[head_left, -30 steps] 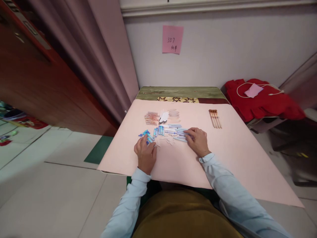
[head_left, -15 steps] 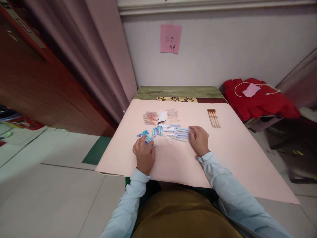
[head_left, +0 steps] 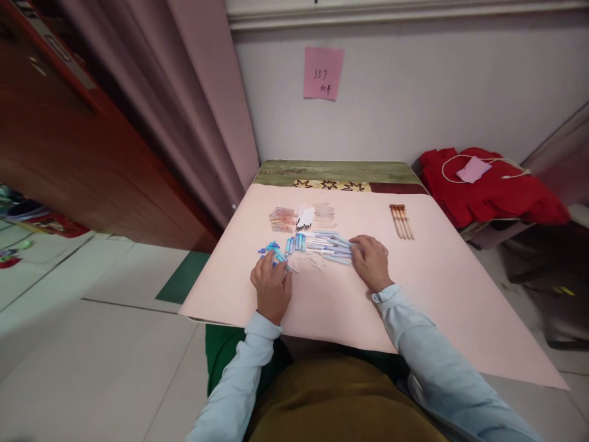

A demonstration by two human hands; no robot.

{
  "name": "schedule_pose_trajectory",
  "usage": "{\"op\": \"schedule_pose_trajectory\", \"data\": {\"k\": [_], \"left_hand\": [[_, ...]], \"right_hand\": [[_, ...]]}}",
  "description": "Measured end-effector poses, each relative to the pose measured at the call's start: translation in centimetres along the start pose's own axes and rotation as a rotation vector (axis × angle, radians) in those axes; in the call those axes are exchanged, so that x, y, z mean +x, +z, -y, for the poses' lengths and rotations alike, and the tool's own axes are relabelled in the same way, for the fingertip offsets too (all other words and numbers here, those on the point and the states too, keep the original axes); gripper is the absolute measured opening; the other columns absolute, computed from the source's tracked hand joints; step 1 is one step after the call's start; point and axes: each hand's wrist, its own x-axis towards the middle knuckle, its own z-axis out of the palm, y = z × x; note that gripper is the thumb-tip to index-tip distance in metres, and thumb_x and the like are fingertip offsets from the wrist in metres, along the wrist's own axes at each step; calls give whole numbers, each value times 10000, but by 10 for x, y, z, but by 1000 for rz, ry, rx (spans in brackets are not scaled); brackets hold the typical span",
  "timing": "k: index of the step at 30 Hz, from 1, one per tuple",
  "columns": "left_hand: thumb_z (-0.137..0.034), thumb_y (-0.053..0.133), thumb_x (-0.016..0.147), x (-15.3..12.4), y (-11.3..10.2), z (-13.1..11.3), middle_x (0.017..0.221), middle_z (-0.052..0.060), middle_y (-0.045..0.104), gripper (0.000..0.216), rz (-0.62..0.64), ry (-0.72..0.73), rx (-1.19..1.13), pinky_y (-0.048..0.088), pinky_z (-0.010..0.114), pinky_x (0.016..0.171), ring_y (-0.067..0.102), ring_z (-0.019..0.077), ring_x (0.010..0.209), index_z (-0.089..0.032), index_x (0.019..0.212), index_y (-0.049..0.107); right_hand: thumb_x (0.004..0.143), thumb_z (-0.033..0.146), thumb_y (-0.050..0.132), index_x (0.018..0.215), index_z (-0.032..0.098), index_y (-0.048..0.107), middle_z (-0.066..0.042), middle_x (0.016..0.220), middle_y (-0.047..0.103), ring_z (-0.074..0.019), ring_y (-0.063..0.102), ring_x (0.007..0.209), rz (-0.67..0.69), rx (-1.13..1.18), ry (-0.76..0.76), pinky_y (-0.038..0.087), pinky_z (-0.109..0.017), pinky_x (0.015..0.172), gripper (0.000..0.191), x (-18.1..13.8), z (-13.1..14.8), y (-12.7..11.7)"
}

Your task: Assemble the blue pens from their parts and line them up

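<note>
1. The left hand (head_left: 271, 290) hides part of the blue tubes (head_left: 279, 253); I can't tell whether it grips one.
2. The right hand (head_left: 372, 263) covers ends of the pale barrels (head_left: 338, 250); pinched or merely touched, I can't say.
3. I find the clear bits (head_left: 315, 264) too small to identify.
4. The reddish sticks (head_left: 282, 220) blur beyond my counting.
5. I lose the door (head_left: 92, 153) and sleeves (head_left: 246, 374) at the view's edges.

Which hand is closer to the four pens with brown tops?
The right. The right hand is on the person's side of the brown-topped pens, slightly left of them; the left hand is much farther left, at the small blue pieces.
</note>
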Motion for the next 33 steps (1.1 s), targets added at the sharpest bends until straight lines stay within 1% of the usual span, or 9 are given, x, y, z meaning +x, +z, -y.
{"op": "schedule_pose_trajectory", "data": {"k": [7, 11, 16, 19, 21, 24, 29, 33], "left_hand": [[-249, 541, 877, 0, 1, 1, 1406, 173, 509, 236, -12, -23, 18, 307, 513, 1068, 434, 343, 1274, -172, 1054, 677], [-251, 527, 893, 0, 0, 2, 1410, 168, 504, 241, -3, -24, 38, 299, 499, 1079, 418, 331, 1288, -169, 1068, 672], [-249, 524, 897, 0, -2, 2, 1416, 168, 498, 227, 13, -49, 40, 297, 500, 1082, 420, 328, 1284, -171, 1053, 670], [-243, 523, 898, 0, -3, 2, 1416, 164, 498, 217, 16, -55, 37, 300, 500, 1082, 422, 325, 1285, -175, 1046, 667], [-242, 526, 898, 0, -3, 2, 1412, 165, 501, 213, 13, -54, 35, 303, 499, 1082, 426, 324, 1282, -172, 1041, 667], [-248, 526, 901, 0, -4, 2, 1413, 169, 498, 210, 13, -54, 30, 305, 500, 1084, 422, 326, 1286, -169, 1035, 667], [-265, 519, 907, 1, -3, 3, 1415, 169, 495, 214, 29, -50, 14, 297, 502, 1097, 411, 327, 1303, -171, 1030, 667], [-269, 527, 903, 1, -3, 4, 1408, 170, 500, 218, 28, -52, 5, 301, 500, 1097, 416, 325, 1300, -170, 1036, 670]], "right_hand": [[926, 326, 491, 1158, 244, 667, -74, 1137, 672, -248, 546, 1078, 30, -31, -8, 303, -395, 940, 303, 0, -2, 3], [940, 342, 475, 1175, 257, 669, -53, 1137, 686, -235, 553, 1084, 36, -12, 18, 306, -378, 950, 316, 1, -4, 5], [946, 405, 459, 1082, 268, 727, -47, 1058, 714, -229, 581, 990, 17, 1, 136, 329, -365, 884, 330, 11, -5, 6], [913, 440, 507, 995, 286, 756, -42, 1004, 718, -235, 582, 953, 30, -11, 187, 318, -375, 860, 305, 17, -5, 8], [889, 448, 537, 959, 288, 763, -37, 984, 718, -233, 581, 938, 31, 5, 192, 314, -378, 867, 286, 18, -6, 9], [883, 438, 531, 935, 279, 765, -37, 970, 721, -226, 585, 920, 18, 39, 186, 323, -375, 874, 287, 17, -8, 11], [894, 420, 520, 942, 279, 758, -23, 952, 731, -213, 601, 899, -20, 98, 165, 345, -362, 885, 281, 14, -10, 10], [902, 416, 522, 933, 288, 765, -18, 938, 739, -215, 612, 890, -10, 76, 150, 353, -360, 872, 276, 14, -8, 8]]}}
